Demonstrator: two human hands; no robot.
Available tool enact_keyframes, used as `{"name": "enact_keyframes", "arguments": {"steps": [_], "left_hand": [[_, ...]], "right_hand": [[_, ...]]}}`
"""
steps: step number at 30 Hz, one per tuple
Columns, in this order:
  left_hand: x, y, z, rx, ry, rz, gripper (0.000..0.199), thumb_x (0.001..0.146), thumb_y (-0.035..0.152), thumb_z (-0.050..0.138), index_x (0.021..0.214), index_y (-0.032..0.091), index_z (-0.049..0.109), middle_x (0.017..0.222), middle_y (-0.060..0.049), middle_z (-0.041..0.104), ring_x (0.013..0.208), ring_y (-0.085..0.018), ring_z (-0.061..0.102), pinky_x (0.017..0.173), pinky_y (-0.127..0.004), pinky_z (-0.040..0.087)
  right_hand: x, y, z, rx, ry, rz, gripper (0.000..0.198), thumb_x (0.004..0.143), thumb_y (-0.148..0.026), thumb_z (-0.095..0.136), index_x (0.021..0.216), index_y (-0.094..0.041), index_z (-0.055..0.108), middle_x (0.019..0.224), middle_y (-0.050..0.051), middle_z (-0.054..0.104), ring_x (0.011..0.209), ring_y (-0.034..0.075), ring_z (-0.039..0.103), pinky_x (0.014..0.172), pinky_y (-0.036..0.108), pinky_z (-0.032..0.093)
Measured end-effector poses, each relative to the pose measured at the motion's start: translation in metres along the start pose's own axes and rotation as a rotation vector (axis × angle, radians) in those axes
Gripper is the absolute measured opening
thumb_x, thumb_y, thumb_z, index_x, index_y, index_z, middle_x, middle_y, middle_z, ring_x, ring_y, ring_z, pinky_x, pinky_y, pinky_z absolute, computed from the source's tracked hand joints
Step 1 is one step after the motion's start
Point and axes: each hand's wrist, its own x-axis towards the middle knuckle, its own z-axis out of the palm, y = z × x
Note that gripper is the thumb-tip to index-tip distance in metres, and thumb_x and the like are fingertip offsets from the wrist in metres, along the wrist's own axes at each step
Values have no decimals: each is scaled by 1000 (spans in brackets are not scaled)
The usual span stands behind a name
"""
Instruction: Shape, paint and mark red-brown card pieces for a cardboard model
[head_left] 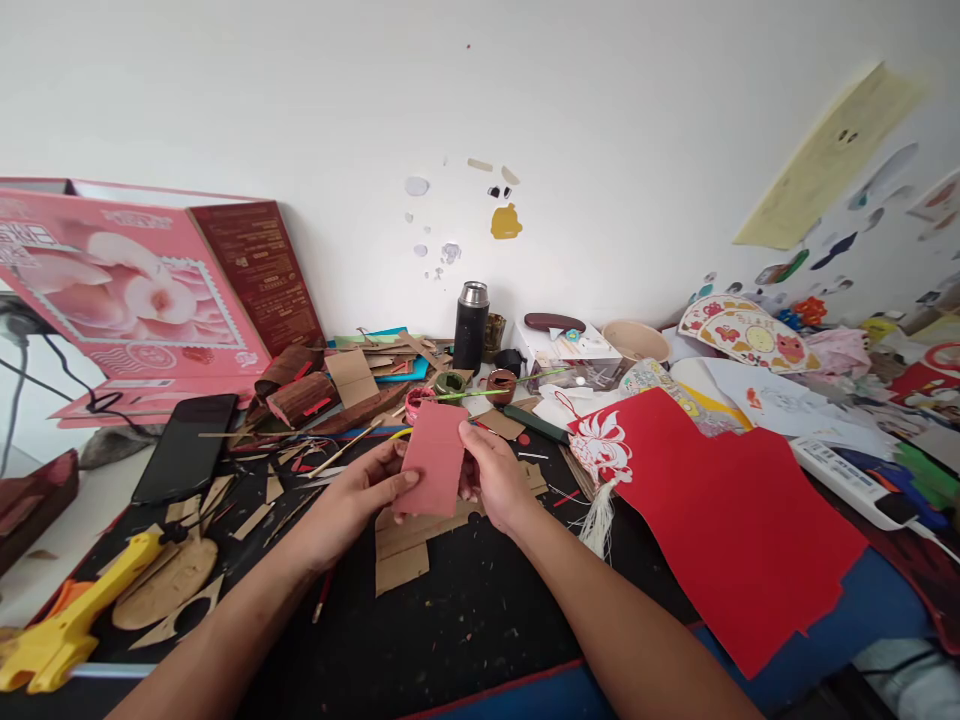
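Pink card [431, 465], plain-faced and raised

From where I stand, it looks like an already cut piece, roughly rectangular, with a faint line across its upper part and a slightly rough edge. I'd judge the shaping well along; nothing is attached to the face I can see, the back is hidden, and how much remains I can't tell.

It sits between the two hands, touching both. The left hand [360, 500] pinches its left side low down, thumb flat on the front, fingers behind. The right hand [493, 475] grips the opposite side, thumb near the upper corner, fingers mostly hidden behind. Just below lies a brown cardboard piece [401, 567]; the big red sheet [735, 520] lies well apart, off to the right.
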Motion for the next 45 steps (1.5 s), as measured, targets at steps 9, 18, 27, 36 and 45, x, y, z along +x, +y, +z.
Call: {"name": "enact_keyframes", "arguments": {"steps": [9,18,27,36,45], "left_hand": [[6,-1,-12,-93,113,-6,39,68,44,101,89,17,81,78,-3,68,63,-15,56,53,-24,44],[7,1,-13,-319,210,-88,52,63,42,105,104,17,84,108,-10,83,90,-24,75,78,-29,63],[10,1,-16,-382,157,-107,40,66,25,103,98,10,85,87,-10,82,69,-19,73,64,-27,63],[8,1,-15,-360,109,-107,39,66,34,106,89,11,85,73,-5,75,55,-13,60,50,-23,53],[6,-6,-22,-379,-66,-117,46,71,39,100,109,15,89,97,-15,86,83,-27,78,80,-33,60]], "right_hand": [[-4,-9,2,53,-28,44,69,81,-89,73,82,-20,60,59,-3,60,39,8,49,37,21,23],[-1,-6,-1,36,-24,23,65,74,-80,87,85,-20,64,57,-6,57,38,7,44,36,21,20],[-4,-8,1,57,-83,71,65,76,-79,85,91,-19,64,59,-5,60,39,8,50,36,20,25],[-6,-6,1,50,-148,121,60,78,-72,89,94,-18,67,59,-4,62,41,8,48,38,19,24],[-10,-4,4,169,-273,156,61,74,-68,96,97,-17,71,66,-6,59,43,5,42,37,19,24]]}}
